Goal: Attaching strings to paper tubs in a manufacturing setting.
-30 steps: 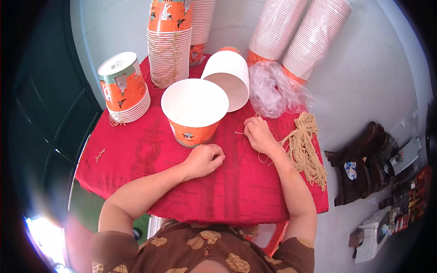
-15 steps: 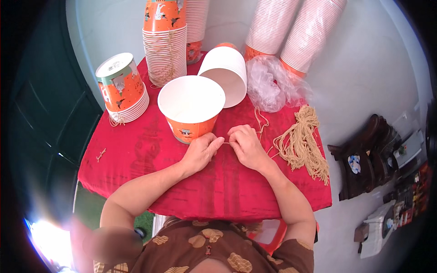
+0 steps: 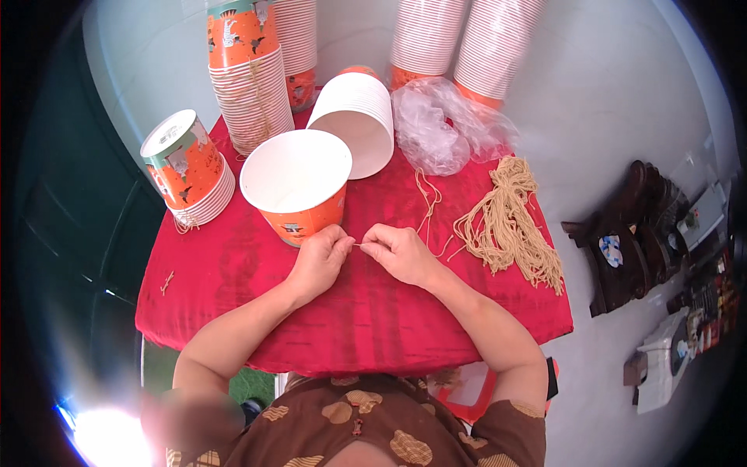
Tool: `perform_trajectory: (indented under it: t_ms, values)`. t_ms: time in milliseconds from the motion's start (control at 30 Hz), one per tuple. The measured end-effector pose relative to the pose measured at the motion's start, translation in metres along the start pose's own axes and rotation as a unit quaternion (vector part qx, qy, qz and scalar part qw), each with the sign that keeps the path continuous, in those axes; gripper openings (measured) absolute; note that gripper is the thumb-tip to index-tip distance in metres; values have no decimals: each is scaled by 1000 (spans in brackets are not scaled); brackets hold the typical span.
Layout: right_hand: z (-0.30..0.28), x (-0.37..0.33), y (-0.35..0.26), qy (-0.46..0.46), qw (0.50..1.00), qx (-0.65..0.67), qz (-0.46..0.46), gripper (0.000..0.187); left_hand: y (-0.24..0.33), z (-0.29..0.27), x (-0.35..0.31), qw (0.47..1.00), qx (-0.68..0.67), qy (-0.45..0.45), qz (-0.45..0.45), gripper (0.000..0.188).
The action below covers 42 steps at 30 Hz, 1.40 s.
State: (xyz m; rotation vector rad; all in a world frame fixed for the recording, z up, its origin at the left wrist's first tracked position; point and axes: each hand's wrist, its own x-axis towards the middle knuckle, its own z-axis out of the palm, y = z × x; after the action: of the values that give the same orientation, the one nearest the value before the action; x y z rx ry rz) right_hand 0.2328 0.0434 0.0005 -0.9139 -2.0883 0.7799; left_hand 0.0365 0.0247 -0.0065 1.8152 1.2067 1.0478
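Between my two hands a short length of beige string (image 3: 357, 244) is stretched just in front of an upright orange paper bucket (image 3: 320, 215) with a white inside. My left hand (image 3: 320, 261) rests against the bucket's lower front, thumb and finger pinched on one end of the string. On the other end, my right hand (image 3: 398, 254) pinches with its fingers curled. Whether the string is tied or fixed to anything is hidden by my fingers. A loose hank of the same string (image 3: 510, 226) lies on the table to the right of my right hand.
A red cloth covers the table (image 3: 373, 311). Behind the bucket lies a tipped stack of white buckets (image 3: 354, 109), beside crumpled clear plastic (image 3: 440, 128). Upside-down bucket stacks stand at far left (image 3: 187, 167) and back left (image 3: 249, 93). Tall wrapped stacks (image 3: 428, 39) rise at the back.
The whole view has shifted, so most table things sit further left. My hands stay close together at the bucket's front, still pinching the string, and my right hand has turned slightly.
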Motion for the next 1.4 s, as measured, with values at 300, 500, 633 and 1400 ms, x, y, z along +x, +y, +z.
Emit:
perform_trajectory:
  t_ms: [300,500,633,1400]
  values:
    - [-5,2,8,80,987,112,78,12,21,-5,-2,922,233,126,282,12]
    - [-8,5,7,179,978,102,-23,8,65,-24,-1,817,360,210,400,37]
    - [-15,3,0,242,967,75,-22,5,89,-33,13,822,426,248,285,49]
    - [-16,-3,-25,279,937,50,-205,14,72,-93,-12,953,272,22,133,6]
